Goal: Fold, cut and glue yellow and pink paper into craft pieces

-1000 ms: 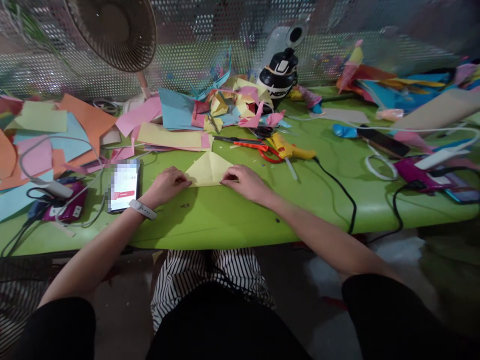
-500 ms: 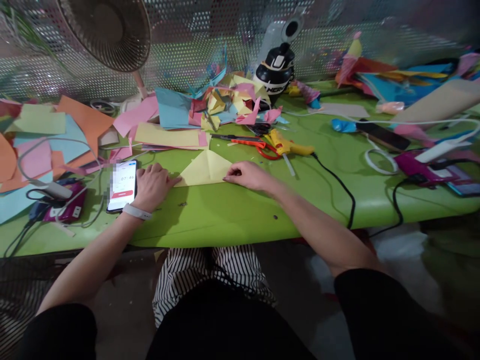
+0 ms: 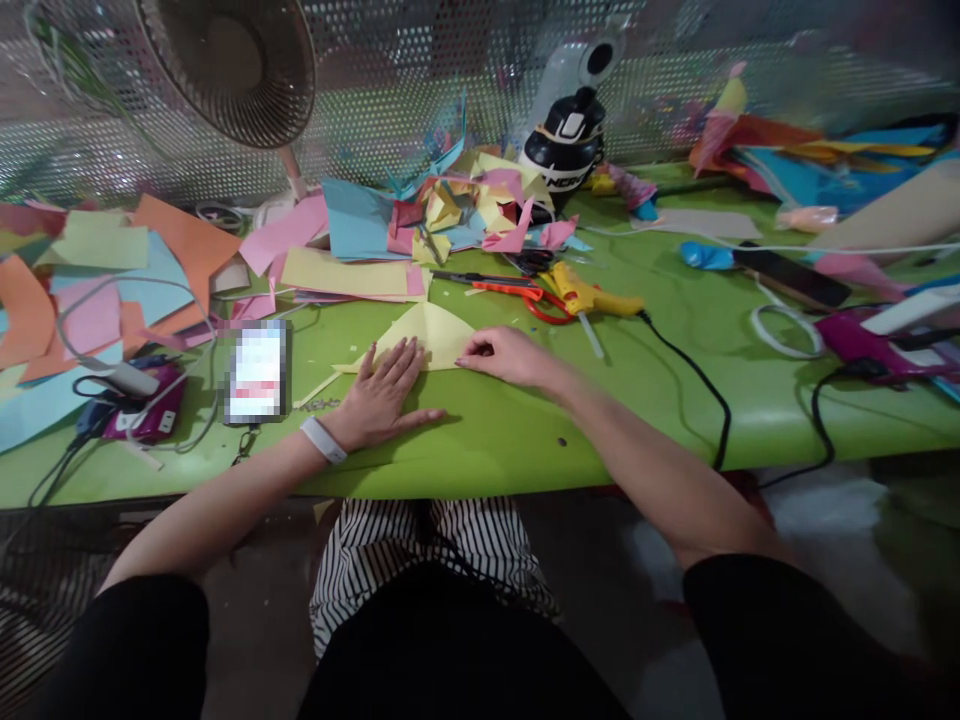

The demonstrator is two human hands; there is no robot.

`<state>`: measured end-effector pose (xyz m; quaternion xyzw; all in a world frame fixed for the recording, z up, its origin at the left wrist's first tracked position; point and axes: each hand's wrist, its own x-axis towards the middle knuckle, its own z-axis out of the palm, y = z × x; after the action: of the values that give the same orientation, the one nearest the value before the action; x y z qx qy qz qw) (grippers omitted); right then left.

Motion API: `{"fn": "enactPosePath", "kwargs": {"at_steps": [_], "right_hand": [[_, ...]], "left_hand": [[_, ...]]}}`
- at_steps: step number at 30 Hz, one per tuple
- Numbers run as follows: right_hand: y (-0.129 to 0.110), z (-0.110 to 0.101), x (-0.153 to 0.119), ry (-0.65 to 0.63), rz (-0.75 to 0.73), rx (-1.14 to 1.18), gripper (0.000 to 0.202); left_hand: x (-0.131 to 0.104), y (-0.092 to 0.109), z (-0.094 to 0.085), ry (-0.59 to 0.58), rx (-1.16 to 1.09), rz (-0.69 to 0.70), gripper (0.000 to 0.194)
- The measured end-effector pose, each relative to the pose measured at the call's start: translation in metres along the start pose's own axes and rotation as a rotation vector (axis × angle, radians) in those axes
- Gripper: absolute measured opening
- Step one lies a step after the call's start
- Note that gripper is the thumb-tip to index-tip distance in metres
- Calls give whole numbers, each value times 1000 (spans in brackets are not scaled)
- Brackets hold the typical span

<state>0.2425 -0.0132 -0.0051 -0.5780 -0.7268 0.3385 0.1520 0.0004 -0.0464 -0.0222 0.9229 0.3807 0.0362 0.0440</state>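
Observation:
A yellow sheet of paper [image 3: 437,325], folded into a triangle, lies on the green table [image 3: 480,440] with its peak pointing away from me. My left hand [image 3: 386,390] is open, its spread fingers lying flat on the triangle's left half. At the right corner, my right hand [image 3: 506,356] pinches the paper between thumb and fingers. A thin yellow paper strip [image 3: 319,387] lies left of my left hand. Just beyond the triangle are orange-handled scissors [image 3: 536,295] and a yellow glue gun [image 3: 589,295].
Left of my hands is a phone [image 3: 256,375], with a purple power strip [image 3: 157,405] farther left. Coloured paper sheets [image 3: 184,245] and folded paper pieces [image 3: 480,205] cover the back. A black-and-white bottle [image 3: 566,145] and a fan [image 3: 232,65] stand behind. The glue gun's black cord [image 3: 697,375] trails right.
My left hand has moved right from the triangle's left corner onto its near left half, fingers now spread flat. My right hand still pinches the right corner. The view has shifted slightly.

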Motion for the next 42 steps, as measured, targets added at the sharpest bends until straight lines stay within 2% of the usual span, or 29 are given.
{"fn": "enactPosePath", "kwargs": {"at_steps": [4, 12, 20, 28, 34, 42], "right_hand": [[-2, -1, -1, -7, 7, -8, 14], [4, -2, 5, -25, -11, -9, 16], [19, -23, 3, -47, 32, -94, 19], [41, -42, -8, -13, 114, -133, 24], [41, -52, -13, -42, 154, -188, 20], [40, -49, -21, 44, 195, -258, 17]], "left_hand": [[-1, -6, 2, -19, -25, -20, 92], [-2, -1, 0, -12, -24, -52, 88], [0, -1, -3, 8, -19, -50, 85], [2, -3, -3, 1, -10, -40, 84], [3, -3, -3, -1, -11, -51, 87], [4, -3, -3, -5, -28, -59, 89]]}}
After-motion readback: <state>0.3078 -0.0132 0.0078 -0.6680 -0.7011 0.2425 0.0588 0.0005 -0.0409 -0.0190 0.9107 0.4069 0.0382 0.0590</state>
